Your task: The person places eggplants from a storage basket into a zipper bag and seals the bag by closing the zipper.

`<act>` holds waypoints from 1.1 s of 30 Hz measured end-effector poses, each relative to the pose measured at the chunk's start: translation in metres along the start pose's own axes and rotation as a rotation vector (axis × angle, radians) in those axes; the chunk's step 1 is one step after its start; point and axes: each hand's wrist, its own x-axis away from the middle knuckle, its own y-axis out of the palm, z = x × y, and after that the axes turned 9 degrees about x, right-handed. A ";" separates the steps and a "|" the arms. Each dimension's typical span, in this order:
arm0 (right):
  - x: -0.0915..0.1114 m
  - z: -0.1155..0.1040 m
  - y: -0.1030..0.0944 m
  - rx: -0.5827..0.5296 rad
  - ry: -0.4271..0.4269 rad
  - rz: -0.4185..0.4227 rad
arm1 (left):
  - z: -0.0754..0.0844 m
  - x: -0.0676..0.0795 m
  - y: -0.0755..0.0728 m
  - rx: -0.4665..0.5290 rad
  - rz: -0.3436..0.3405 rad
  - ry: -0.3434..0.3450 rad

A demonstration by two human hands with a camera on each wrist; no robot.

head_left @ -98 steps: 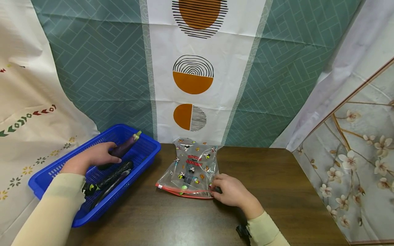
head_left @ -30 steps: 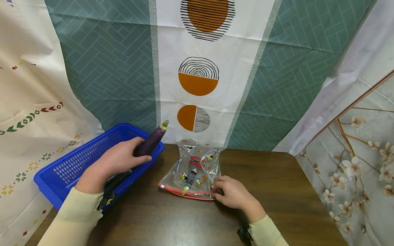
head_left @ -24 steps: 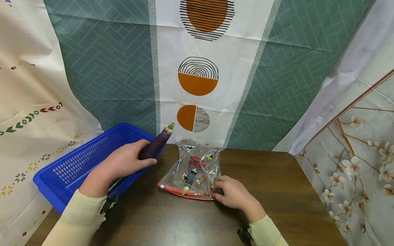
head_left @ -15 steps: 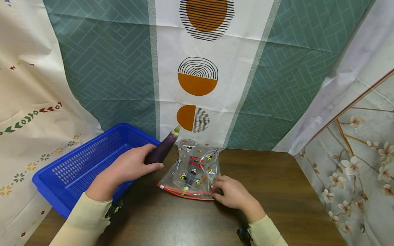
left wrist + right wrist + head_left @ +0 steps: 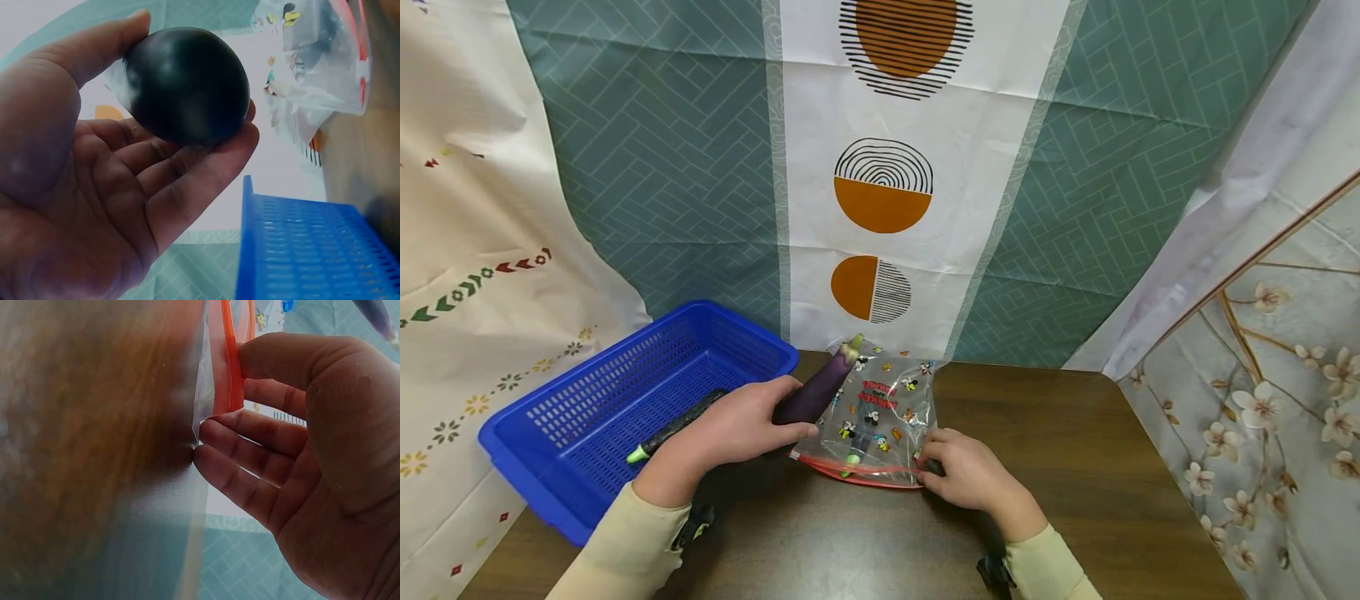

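Eggplant (image 5: 818, 392) sits in left hand (image 5: 730, 433), fingers wrapped round its blunt end, long axis running up-right, green stem tip over the zip bag (image 5: 880, 412). Bag mouth, red zip strip, faces the person; right hand (image 5: 966, 475) pinches its right corner, thumb over fingers. Left hand is the nearer to the mouth. Skin is glossy, dark purple, smooth; bag is clear printed film, crinkly. Blue perforated plastic basket (image 5: 587, 467) sits left, on dark wood table (image 5: 1075, 467).
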 end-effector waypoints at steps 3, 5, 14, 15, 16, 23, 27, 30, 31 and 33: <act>0.000 0.000 0.000 0.004 -0.005 0.005 | 0.000 0.000 0.005 0.012 -0.018 0.001; 0.000 0.000 0.000 0.007 -0.007 0.004 | -0.002 -0.001 0.010 0.017 -0.029 -0.004; 0.000 0.000 -0.001 -0.005 -0.023 0.018 | -0.006 -0.001 0.029 -0.016 -0.069 0.034; 0.000 0.000 -0.001 -0.004 -0.022 0.016 | -0.006 -0.001 0.030 -0.019 -0.071 0.044; 0.000 0.000 -0.001 -0.001 -0.020 0.014 | -0.006 -0.001 0.031 -0.021 -0.072 0.051; -0.001 0.000 0.000 0.011 -0.014 0.010 | -0.007 0.002 0.039 -0.052 -0.085 0.081; -0.001 0.000 0.001 0.014 -0.021 0.023 | -0.008 0.003 0.044 -0.069 -0.119 0.070; -0.001 0.001 0.002 0.016 -0.028 0.031 | -0.008 0.004 0.047 -0.076 -0.144 0.067; -0.001 0.001 0.002 0.018 -0.030 0.034 | -0.008 0.004 0.048 -0.079 -0.150 0.068; -0.001 0.001 0.002 0.024 -0.035 0.042 | -0.009 0.004 0.050 -0.083 -0.154 0.076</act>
